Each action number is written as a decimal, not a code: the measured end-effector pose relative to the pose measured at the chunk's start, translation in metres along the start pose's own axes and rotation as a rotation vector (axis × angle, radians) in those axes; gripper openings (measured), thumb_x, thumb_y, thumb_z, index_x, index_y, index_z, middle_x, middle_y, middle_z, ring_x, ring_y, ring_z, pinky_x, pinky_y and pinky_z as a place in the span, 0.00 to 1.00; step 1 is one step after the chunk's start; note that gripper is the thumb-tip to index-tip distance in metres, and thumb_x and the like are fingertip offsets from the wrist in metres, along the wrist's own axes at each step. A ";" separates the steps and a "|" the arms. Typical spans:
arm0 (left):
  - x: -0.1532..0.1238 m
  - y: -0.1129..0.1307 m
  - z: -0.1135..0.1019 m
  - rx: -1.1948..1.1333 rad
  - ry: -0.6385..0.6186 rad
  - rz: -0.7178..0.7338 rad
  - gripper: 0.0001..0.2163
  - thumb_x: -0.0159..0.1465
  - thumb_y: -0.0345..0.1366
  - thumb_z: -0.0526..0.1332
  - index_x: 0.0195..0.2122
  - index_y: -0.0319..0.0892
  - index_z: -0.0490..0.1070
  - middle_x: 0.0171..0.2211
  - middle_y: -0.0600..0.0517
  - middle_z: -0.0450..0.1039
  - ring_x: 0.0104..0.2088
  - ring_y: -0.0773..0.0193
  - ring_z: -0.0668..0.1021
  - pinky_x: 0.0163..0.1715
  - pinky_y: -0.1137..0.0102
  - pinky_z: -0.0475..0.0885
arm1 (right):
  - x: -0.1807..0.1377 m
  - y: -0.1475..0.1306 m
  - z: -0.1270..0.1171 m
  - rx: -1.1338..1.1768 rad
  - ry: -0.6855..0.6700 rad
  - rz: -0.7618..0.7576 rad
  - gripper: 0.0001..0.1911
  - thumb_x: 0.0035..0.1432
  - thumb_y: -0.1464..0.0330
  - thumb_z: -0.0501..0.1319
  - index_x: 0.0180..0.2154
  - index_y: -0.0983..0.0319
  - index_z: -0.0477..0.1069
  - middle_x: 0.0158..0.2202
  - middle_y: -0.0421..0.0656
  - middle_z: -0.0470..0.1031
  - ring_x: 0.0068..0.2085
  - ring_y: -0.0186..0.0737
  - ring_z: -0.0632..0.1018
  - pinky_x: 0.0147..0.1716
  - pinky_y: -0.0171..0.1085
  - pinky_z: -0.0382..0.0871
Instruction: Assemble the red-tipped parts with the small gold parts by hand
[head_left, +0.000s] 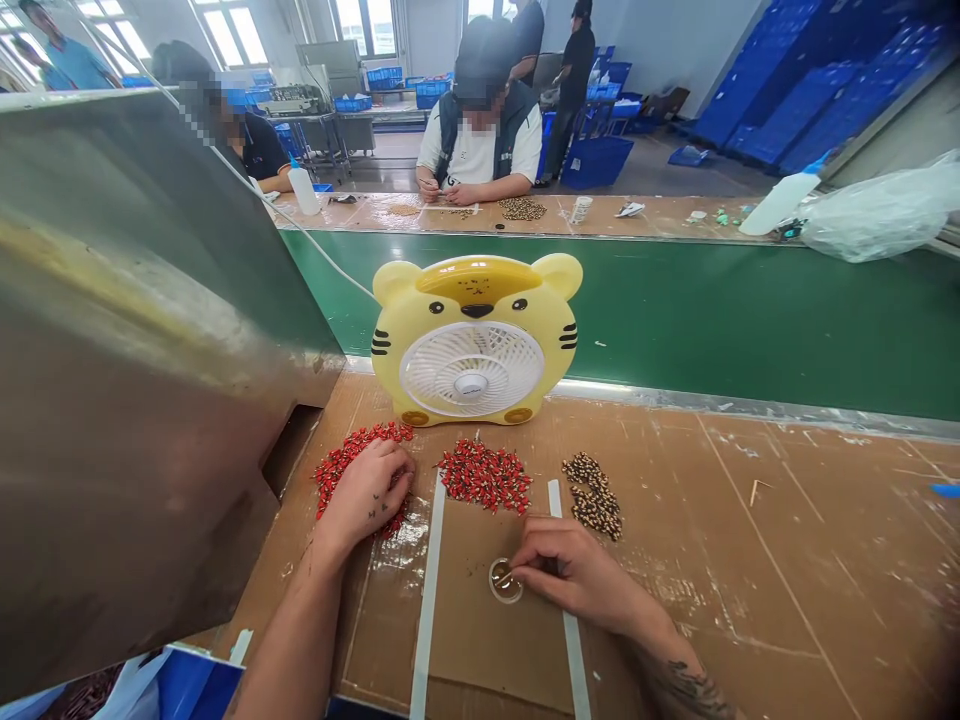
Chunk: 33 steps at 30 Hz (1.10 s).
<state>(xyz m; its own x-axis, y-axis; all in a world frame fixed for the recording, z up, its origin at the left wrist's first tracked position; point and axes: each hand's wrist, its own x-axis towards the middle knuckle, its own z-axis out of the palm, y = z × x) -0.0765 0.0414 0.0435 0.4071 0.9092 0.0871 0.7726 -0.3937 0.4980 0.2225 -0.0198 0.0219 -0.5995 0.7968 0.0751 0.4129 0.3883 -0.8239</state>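
Head cam: work prob. part-done, hands apart, L hand [373, 487] at red pcs, R hand [574, 568] w/ stick [505, 577]

Tabletop [750, 570]: card [491, 645] runs in from near edge, tape [426, 600] down its L & R edges. Mid red pile [486, 476] sits at card's far edge; L red pile [334, 468] nr tabletop's left edge; dark pile [592, 497] off card's far R corner. Two red lots may be done vs. to-do; can't tell which. All piles well stocked, so prob. plenty left. Dish [507, 601] on card, nr its R edge.

L hand: fingers curled down on L red pile; can't tell if a pc is held. R hand: thumb + finger pinched on stick, tip in dish.

Around: metal panel [135, 400] walls off tabletop's left edge, prob. tight for L arm. Green belt [712, 310] past far edge; co-worker [480, 140] seated beyond it. Fan [471, 350] stands at far edge behind mid red pile, blocks direct reach to belt. Bag [892, 210] & bottle [781, 203] at far bench's [649, 216] R end, well clear.
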 end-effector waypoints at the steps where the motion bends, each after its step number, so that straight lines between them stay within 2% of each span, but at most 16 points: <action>1: 0.000 0.001 0.001 -0.060 0.053 -0.023 0.07 0.62 0.27 0.56 0.30 0.41 0.73 0.31 0.49 0.74 0.35 0.58 0.74 0.38 0.67 0.67 | 0.000 0.001 0.000 -0.001 -0.007 -0.024 0.11 0.64 0.64 0.61 0.32 0.61 0.77 0.27 0.41 0.74 0.30 0.35 0.73 0.29 0.32 0.64; 3: 0.000 0.004 0.003 -0.235 0.145 -0.113 0.05 0.62 0.29 0.58 0.31 0.41 0.73 0.29 0.51 0.74 0.30 0.62 0.73 0.32 0.70 0.66 | 0.000 0.001 -0.001 -0.020 -0.039 -0.097 0.10 0.65 0.65 0.61 0.33 0.61 0.77 0.28 0.42 0.74 0.32 0.36 0.73 0.32 0.33 0.65; 5: 0.001 0.010 0.008 -0.487 0.165 -0.207 0.05 0.63 0.34 0.60 0.35 0.40 0.76 0.29 0.52 0.75 0.26 0.65 0.72 0.28 0.72 0.65 | 0.001 -0.001 -0.002 -0.078 -0.075 -0.178 0.10 0.66 0.66 0.59 0.34 0.62 0.76 0.28 0.42 0.74 0.33 0.36 0.73 0.33 0.34 0.64; 8: 0.001 0.022 0.022 -0.893 0.051 -0.246 0.09 0.60 0.37 0.65 0.39 0.39 0.79 0.32 0.50 0.77 0.29 0.65 0.74 0.29 0.73 0.67 | 0.001 -0.003 0.000 -0.211 -0.029 -0.247 0.11 0.67 0.68 0.57 0.33 0.63 0.75 0.28 0.43 0.72 0.32 0.37 0.70 0.33 0.35 0.62; 11: 0.000 0.036 0.041 -1.190 -0.066 -0.288 0.07 0.56 0.36 0.70 0.34 0.39 0.81 0.30 0.50 0.78 0.27 0.67 0.75 0.29 0.74 0.68 | 0.000 -0.003 0.002 -0.306 0.044 -0.256 0.12 0.68 0.68 0.56 0.32 0.63 0.74 0.27 0.43 0.71 0.31 0.38 0.69 0.31 0.36 0.60; 14: -0.002 0.046 0.057 -1.412 -0.150 -0.353 0.06 0.52 0.33 0.73 0.31 0.39 0.81 0.26 0.51 0.79 0.25 0.68 0.76 0.27 0.74 0.69 | -0.001 -0.003 0.003 -0.327 -0.001 -0.267 0.12 0.67 0.69 0.56 0.31 0.63 0.73 0.27 0.42 0.70 0.31 0.38 0.69 0.31 0.36 0.60; 19: -0.003 0.056 0.065 -1.567 -0.261 -0.406 0.07 0.50 0.31 0.74 0.28 0.36 0.81 0.27 0.48 0.80 0.25 0.69 0.78 0.27 0.76 0.71 | -0.002 -0.005 0.002 -0.353 -0.018 -0.273 0.12 0.67 0.70 0.55 0.31 0.63 0.73 0.28 0.43 0.71 0.31 0.38 0.69 0.31 0.36 0.60; 23: 0.000 0.057 0.065 -1.621 -0.260 -0.465 0.09 0.48 0.31 0.75 0.29 0.34 0.81 0.27 0.47 0.80 0.25 0.68 0.80 0.26 0.76 0.72 | -0.003 -0.005 0.002 -0.354 -0.016 -0.264 0.13 0.68 0.69 0.55 0.31 0.63 0.73 0.27 0.42 0.70 0.31 0.37 0.68 0.30 0.36 0.59; 28: 0.000 0.058 0.066 -1.642 -0.271 -0.479 0.10 0.47 0.31 0.76 0.29 0.33 0.80 0.26 0.47 0.80 0.25 0.66 0.80 0.27 0.75 0.72 | -0.002 -0.005 0.001 -0.342 -0.037 -0.265 0.13 0.68 0.69 0.55 0.32 0.62 0.74 0.27 0.42 0.70 0.31 0.37 0.69 0.30 0.36 0.59; 33: -0.001 0.059 0.068 -1.637 -0.233 -0.462 0.09 0.47 0.30 0.76 0.28 0.34 0.80 0.25 0.48 0.80 0.24 0.69 0.79 0.26 0.77 0.70 | -0.003 -0.006 0.000 -0.336 -0.040 -0.260 0.13 0.67 0.69 0.56 0.31 0.62 0.74 0.26 0.41 0.69 0.30 0.37 0.68 0.30 0.36 0.59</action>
<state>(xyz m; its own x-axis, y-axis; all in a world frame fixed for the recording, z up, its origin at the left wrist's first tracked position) 0.0019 0.0083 0.0144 0.4824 0.8028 -0.3504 -0.3667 0.5483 0.7516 0.2216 -0.0246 0.0266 -0.7364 0.6366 0.2291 0.4409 0.7084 -0.5512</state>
